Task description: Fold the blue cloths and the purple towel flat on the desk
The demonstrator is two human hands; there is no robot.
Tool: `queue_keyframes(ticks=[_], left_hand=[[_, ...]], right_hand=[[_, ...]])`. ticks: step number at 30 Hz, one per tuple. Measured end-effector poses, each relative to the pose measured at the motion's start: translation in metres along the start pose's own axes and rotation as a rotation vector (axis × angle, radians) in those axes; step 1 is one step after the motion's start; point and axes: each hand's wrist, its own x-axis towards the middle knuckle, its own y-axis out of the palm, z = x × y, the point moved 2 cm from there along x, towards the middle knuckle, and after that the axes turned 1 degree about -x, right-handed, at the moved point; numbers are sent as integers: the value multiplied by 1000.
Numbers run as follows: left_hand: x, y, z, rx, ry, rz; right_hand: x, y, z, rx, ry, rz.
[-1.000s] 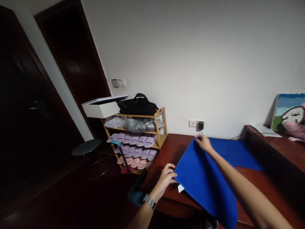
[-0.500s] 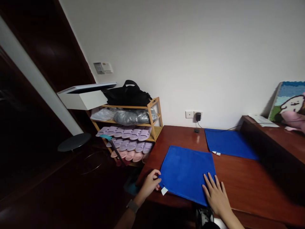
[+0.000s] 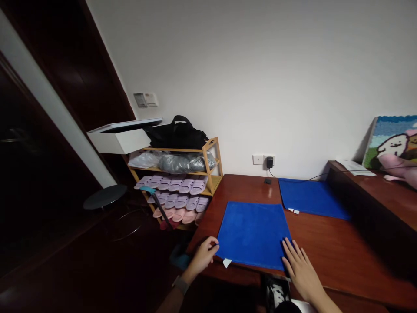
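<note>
A blue cloth [image 3: 253, 232] lies spread nearly flat on the reddish-brown wooden table [image 3: 339, 256], with a white tag [image 3: 227, 263] sticking out at its near left corner. At that corner my left hand [image 3: 205, 255], with a watch on the wrist, has its fingers curled and pinched on the cloth's left edge. My right hand [image 3: 301, 269] rests palm down at the right edge, fingers stretched out, the fingertips touching the cloth's border. Farther back on the right lies a second blue cloth [image 3: 312, 198], flat, with white tags at its near left corner.
Left of the table stands a wooden rack [image 3: 211, 167] of purple and pink slippers, with a black bag [image 3: 179, 134] and a white box [image 3: 120, 141] on top. A round stool [image 3: 104, 196] is farther left. A charger [image 3: 269, 162] with a cord sits in the wall socket.
The near cloth's right side has shifted and straightened, and its surface looks smoother. My right hand has moved slightly right, from on the cloth to its edge. My left hand stays at the left corner.
</note>
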Motion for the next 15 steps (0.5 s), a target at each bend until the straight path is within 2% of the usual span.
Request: queue_keyframes(ticks=[3, 8, 12, 15], left_hand=[[-1, -1, -2, 63, 37, -48], [-8, -8, -11, 251, 125, -126], [-12, -11, -21, 402, 114, -85], [-9, -11, -24, 483, 87, -42]], right_hand=[[-14, 8, 0, 6, -32, -15], [-16, 13, 3, 11, -5, -40], [-18, 10, 7, 52, 34, -22], [-11, -3, 12, 75, 73, -1]])
